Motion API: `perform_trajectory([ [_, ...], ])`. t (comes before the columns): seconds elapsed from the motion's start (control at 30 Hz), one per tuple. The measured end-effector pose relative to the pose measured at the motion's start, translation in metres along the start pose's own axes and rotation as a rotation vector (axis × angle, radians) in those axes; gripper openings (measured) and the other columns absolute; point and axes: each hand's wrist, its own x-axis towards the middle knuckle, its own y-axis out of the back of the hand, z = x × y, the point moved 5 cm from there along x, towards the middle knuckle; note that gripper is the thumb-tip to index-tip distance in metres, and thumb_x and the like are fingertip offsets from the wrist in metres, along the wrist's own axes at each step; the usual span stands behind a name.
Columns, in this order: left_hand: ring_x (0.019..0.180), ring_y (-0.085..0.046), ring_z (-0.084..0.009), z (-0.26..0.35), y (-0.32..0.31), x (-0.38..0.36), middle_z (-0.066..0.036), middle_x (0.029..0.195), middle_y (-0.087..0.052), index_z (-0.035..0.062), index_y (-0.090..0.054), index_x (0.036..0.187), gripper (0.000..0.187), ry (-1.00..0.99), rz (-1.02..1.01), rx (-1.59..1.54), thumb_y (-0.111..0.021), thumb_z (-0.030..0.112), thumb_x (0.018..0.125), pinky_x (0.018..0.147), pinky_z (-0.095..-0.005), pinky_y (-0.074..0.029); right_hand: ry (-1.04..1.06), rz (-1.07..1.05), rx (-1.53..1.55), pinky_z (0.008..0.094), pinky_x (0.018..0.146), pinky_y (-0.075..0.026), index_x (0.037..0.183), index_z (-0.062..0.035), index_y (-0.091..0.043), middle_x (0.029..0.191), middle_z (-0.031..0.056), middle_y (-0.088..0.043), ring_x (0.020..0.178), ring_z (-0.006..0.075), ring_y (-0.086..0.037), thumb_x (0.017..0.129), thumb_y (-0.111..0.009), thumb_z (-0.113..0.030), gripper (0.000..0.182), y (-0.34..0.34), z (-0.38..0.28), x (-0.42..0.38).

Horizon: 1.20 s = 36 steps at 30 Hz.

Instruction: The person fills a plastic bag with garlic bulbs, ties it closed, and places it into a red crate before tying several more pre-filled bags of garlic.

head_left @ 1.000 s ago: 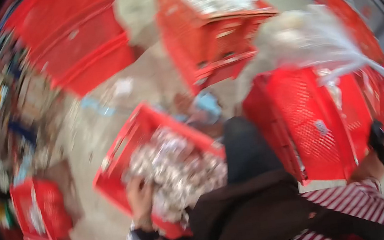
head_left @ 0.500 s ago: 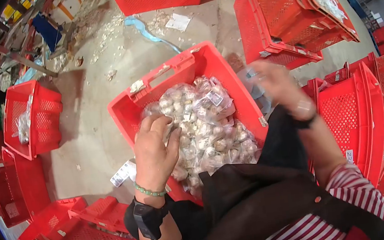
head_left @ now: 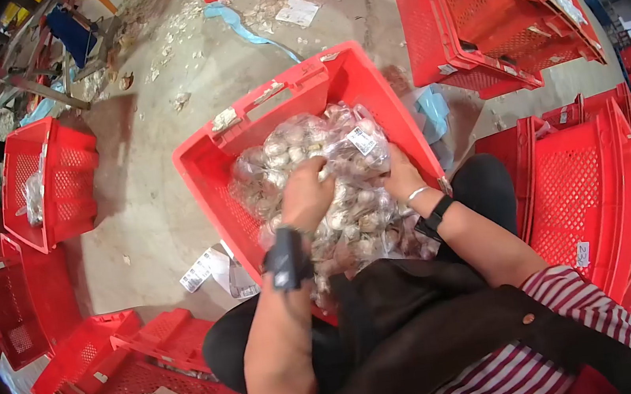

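Observation:
In front of me stands a red plastic crate filled with clear plastic bags of garlic bulbs. My left hand is closed at the left edge of a bag of garlic that carries a white printed label. On that bag's right side, my right hand grips the plastic; its fingertips are partly hidden by the bag. More bagged garlic lies below and between my hands, and another bag rests against the crate's far wall.
Stacked red crates stand at the upper right, with others beside my right knee. A single red crate sits at the left. Blue plastic, a blue strip and paper labels lie on the floor.
My right hand has come from outside the crate's right edge to the labelled bag. My left hand has moved right and closed at the same bag.

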Motion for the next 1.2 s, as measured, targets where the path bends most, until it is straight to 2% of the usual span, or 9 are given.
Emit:
perform_trajectory([
  [0.07,0.099,-0.057,-0.0357,-0.008,-0.050,0.009,-0.023,0.106,-0.060,-0.0005,-0.057,0.110,0.042,-0.010,-0.051,0.038,-0.064,0.020,0.075,0.086,-0.0415,-0.045,-0.021,-0.326,0.098,0.0411,0.094,-0.040,0.117,-0.0001,-0.047,0.118,0.0247,-0.051,0.114,0.0386,-0.047,0.074,-0.068,-0.016,0.050,0.001,-0.001,-0.016],
  [0.23,0.101,-0.055,-0.0377,-0.003,-0.124,0.022,-0.022,0.108,-0.058,-0.0006,-0.051,0.115,0.052,0.065,-0.154,0.163,-0.068,0.020,0.070,0.088,-0.0428,-0.044,0.412,-0.323,0.067,0.0359,0.089,-0.045,0.117,0.0003,-0.049,0.112,0.0179,-0.055,0.103,0.0314,-0.055,0.073,-0.065,-0.008,0.048,0.094,-0.044,-0.077],
  [0.4,0.096,-0.054,-0.0333,0.009,-0.148,0.041,-0.015,0.102,-0.058,0.0029,-0.053,0.102,0.047,0.090,-0.052,0.364,-0.071,0.020,0.062,0.083,-0.0405,-0.047,-0.193,-0.379,0.996,0.0249,0.078,-0.047,0.113,-0.0003,-0.054,0.100,0.0024,-0.059,0.090,0.0096,-0.057,0.086,-0.059,-0.005,0.029,0.098,0.026,-0.070],
  [0.7,0.082,-0.062,-0.0349,0.020,-0.114,0.025,-0.020,0.086,-0.064,-0.0012,-0.063,0.092,0.040,0.196,-0.023,0.016,-0.067,0.025,0.063,0.075,-0.0406,-0.049,-0.326,-0.376,1.109,0.0222,0.065,-0.044,0.106,-0.0022,-0.057,0.088,0.0013,-0.060,0.077,0.0092,-0.057,0.082,-0.064,-0.006,0.025,0.084,0.036,-0.045],
  [0.83,0.071,-0.063,-0.0250,0.036,-0.088,0.005,-0.016,0.078,-0.065,-0.0029,-0.061,0.096,0.038,0.157,0.052,-0.315,-0.066,0.023,0.068,0.067,-0.0347,-0.049,-0.356,-0.365,1.122,0.0225,0.064,-0.044,0.104,-0.0021,-0.057,0.086,0.0017,-0.060,0.072,0.0090,-0.056,0.081,-0.063,-0.004,0.024,0.082,0.036,-0.046],
  [0.97,0.088,-0.057,-0.0126,0.062,-0.059,-0.038,-0.006,0.096,-0.063,-0.0040,-0.056,0.106,0.028,0.090,-0.033,-0.599,-0.058,0.010,0.082,0.079,-0.0261,-0.044,-0.320,-0.269,0.972,0.0220,0.065,-0.044,0.109,-0.0044,-0.054,0.091,0.0015,-0.058,0.075,0.0077,-0.053,0.085,-0.062,-0.012,0.027,0.084,0.032,-0.050],
  [1.03,0.101,-0.055,-0.0143,0.085,-0.043,-0.068,-0.009,0.111,-0.060,-0.0041,-0.051,0.118,0.035,0.177,-0.024,-0.878,-0.052,0.009,0.085,0.089,-0.0281,-0.041,-0.446,-0.192,0.985,0.0262,0.070,-0.046,0.117,-0.0086,-0.051,0.105,0.0044,-0.059,0.088,0.0137,-0.056,0.088,-0.059,-0.032,0.038,0.090,0.026,-0.053],
  [1.07,0.100,-0.055,-0.0145,0.089,-0.038,-0.082,-0.009,0.110,-0.060,-0.0043,-0.050,0.118,0.037,0.175,0.003,-0.999,-0.052,0.010,0.085,0.088,-0.0284,-0.041,-0.449,-0.249,0.969,0.0289,0.076,-0.045,0.125,-0.0106,-0.046,0.112,0.0066,-0.056,0.090,0.0163,-0.055,0.089,-0.052,-0.048,0.053,0.089,0.015,-0.055],
  [1.2,0.103,-0.056,-0.0185,0.101,-0.017,-0.117,-0.011,0.113,-0.059,-0.0042,-0.046,0.123,0.046,0.195,0.051,-1.285,-0.053,0.018,0.083,0.090,-0.0317,-0.043,-0.565,-0.833,1.332,0.0319,0.078,-0.047,0.132,-0.0092,-0.041,0.121,0.0062,-0.052,0.100,0.0190,-0.055,0.090,-0.051,-0.046,0.057,0.011,0.004,-0.055],
])
